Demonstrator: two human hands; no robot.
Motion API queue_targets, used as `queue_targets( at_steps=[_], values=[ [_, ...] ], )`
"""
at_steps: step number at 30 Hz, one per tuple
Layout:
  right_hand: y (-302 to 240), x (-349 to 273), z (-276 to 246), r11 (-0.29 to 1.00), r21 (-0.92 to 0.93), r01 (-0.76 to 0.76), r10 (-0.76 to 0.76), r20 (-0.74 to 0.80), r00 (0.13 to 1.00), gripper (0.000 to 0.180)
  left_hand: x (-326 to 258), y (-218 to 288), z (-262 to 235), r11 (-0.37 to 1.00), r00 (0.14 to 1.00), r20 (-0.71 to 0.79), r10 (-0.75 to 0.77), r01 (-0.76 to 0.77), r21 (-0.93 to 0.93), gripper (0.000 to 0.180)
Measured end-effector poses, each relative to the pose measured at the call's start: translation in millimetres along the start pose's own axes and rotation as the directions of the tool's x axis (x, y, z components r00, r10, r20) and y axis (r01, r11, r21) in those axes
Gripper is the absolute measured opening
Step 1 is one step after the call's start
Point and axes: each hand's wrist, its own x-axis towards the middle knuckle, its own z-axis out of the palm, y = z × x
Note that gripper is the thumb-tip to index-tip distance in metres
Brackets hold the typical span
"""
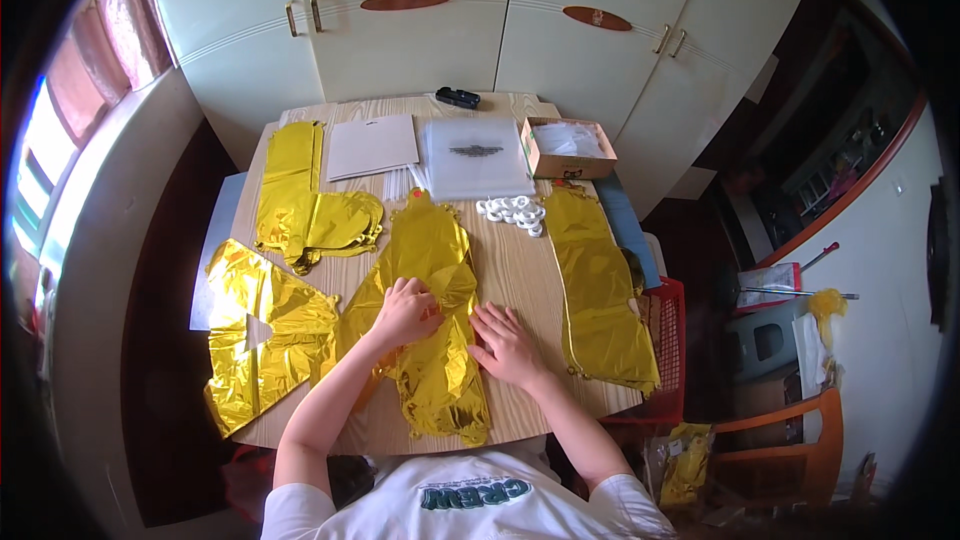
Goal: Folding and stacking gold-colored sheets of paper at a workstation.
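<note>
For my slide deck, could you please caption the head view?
Left hand and right hand press a gold foil balloon flat on a wooden table.

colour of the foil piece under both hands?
Shiny gold. The crinkled foil balloon under the left hand and right hand shows best in the head view.

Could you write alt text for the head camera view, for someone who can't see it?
A person's left hand and right hand press on a crumpled gold foil balloon on a wooden table. More gold foil balloons lie on either side.
</note>
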Motion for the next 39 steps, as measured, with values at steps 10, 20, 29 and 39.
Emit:
queue_targets(
  at_steps=[10, 20, 29, 39],
  values=[
    [-5.4, -15.8, -4.9, 0.996, -0.079, 0.027, -0.024, 0.042, 0.999, 0.061, 4.7, 5.9, -4.5, 0.997, 1.0, 0.02, -0.004, 0.002, 0.073, 0.025],
    [-6.5, -16.4, -3.4, 0.995, -0.09, 0.04, -0.04, 0.0, 0.999, 0.058, 21.0, 30.6, 16.0, 0.904, 0.92, 0.092, 0.382, -0.392, 0.172, 0.043],
    [-10.2, -38.0, -20.8, 0.995, 0.015, 0.101, -0.101, -0.025, 0.995, 0.036, 18.2, 31.4, 16.6, 0.916, 0.932, 0.147, 0.331, -0.355, 0.189, 0.06],
    [-10.3, -44.7, -19.4, 0.991, -0.015, 0.131, -0.132, -0.074, 0.989, 0.027, 8.4, 39.0, 13.1, 0.929, 0.948, 0.181, 0.26, -0.297, 0.22, 0.068]
  ],
)
